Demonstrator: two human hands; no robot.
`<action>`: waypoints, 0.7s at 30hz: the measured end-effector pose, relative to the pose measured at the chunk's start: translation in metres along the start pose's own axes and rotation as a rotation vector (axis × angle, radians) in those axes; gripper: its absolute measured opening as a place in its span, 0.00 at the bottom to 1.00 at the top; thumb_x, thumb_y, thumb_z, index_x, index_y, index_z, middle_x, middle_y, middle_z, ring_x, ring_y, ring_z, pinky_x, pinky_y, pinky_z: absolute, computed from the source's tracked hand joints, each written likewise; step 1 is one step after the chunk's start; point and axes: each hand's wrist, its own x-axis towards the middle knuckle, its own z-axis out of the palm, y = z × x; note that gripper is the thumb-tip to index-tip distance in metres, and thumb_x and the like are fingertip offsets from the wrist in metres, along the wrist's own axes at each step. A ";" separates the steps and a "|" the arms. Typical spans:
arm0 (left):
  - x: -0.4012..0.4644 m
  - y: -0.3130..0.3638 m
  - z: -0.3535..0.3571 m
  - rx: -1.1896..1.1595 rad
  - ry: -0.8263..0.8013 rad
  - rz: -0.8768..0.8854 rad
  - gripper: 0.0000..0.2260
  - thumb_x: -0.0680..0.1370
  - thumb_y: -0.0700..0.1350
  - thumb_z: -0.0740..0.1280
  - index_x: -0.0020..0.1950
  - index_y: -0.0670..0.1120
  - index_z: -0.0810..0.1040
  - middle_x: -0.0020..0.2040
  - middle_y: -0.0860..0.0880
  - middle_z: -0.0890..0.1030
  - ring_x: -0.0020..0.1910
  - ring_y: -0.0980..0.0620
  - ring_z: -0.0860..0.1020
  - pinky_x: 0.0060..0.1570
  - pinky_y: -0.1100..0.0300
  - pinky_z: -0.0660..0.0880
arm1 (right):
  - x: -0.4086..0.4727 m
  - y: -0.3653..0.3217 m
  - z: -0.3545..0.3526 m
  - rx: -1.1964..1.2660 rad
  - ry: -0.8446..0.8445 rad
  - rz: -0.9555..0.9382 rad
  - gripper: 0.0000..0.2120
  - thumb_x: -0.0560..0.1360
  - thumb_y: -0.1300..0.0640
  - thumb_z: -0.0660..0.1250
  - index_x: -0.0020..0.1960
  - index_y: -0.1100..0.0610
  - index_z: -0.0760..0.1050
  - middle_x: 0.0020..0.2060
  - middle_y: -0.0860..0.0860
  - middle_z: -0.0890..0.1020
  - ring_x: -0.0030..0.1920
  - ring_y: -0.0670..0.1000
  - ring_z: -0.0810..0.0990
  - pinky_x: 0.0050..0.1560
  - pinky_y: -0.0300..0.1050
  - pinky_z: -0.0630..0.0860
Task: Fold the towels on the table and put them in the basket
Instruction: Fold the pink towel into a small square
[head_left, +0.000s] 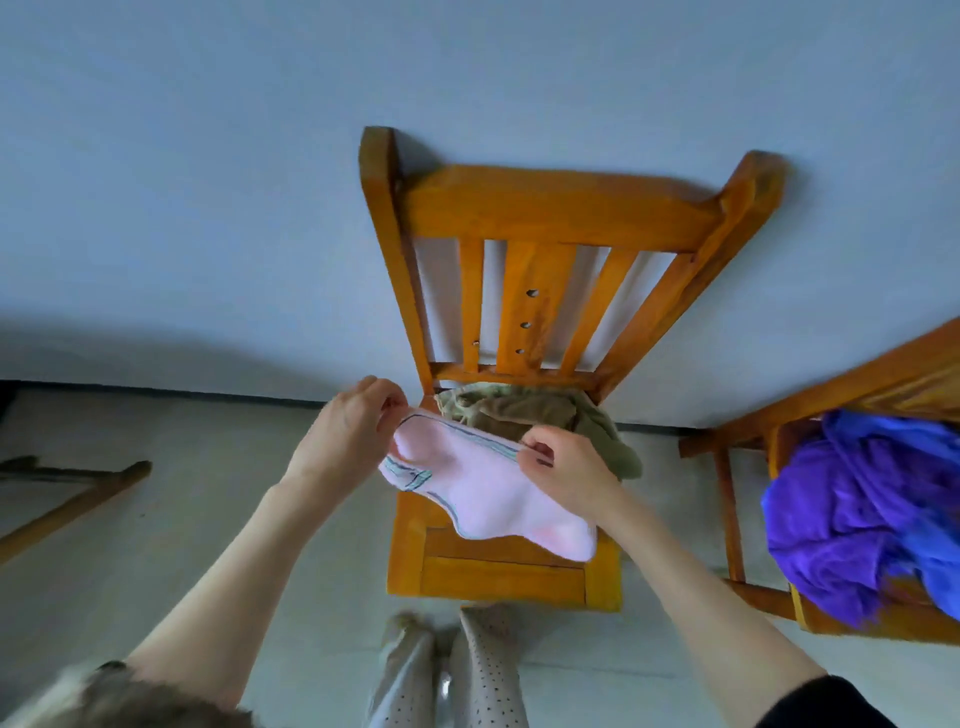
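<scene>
A small pink towel with a dark striped border hangs over the seat of a wooden chair. My left hand pinches its upper left corner. My right hand pinches its top edge further right. The towel's lower part droops onto the seat. Behind it, at the back of the seat, lies a crumpled olive-green towel. No basket is in view.
A second wooden chair at the right holds a bundled purple-blue cloth. A wooden frame piece lies on the floor at the left. My legs stand just before the chair. A pale wall is behind.
</scene>
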 end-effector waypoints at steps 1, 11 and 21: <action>-0.009 0.000 -0.017 -0.020 0.022 -0.015 0.05 0.77 0.40 0.65 0.49 0.41 0.78 0.45 0.45 0.79 0.43 0.44 0.77 0.44 0.56 0.70 | -0.006 -0.017 -0.006 0.006 -0.004 -0.032 0.08 0.77 0.58 0.61 0.43 0.60 0.74 0.38 0.53 0.78 0.41 0.49 0.75 0.41 0.41 0.72; -0.120 -0.038 -0.162 -0.107 0.269 -0.143 0.05 0.77 0.42 0.65 0.42 0.50 0.72 0.40 0.51 0.77 0.41 0.48 0.75 0.43 0.54 0.71 | -0.031 -0.182 0.006 -0.234 -0.024 -0.358 0.17 0.78 0.50 0.62 0.33 0.53 0.63 0.26 0.48 0.66 0.28 0.47 0.65 0.32 0.44 0.60; -0.314 -0.141 -0.291 0.039 0.631 -0.366 0.02 0.78 0.38 0.63 0.45 0.42 0.73 0.39 0.49 0.75 0.39 0.48 0.71 0.37 0.62 0.60 | -0.055 -0.350 0.114 -0.375 -0.088 -0.602 0.03 0.78 0.60 0.60 0.46 0.58 0.70 0.43 0.51 0.75 0.45 0.53 0.73 0.42 0.42 0.66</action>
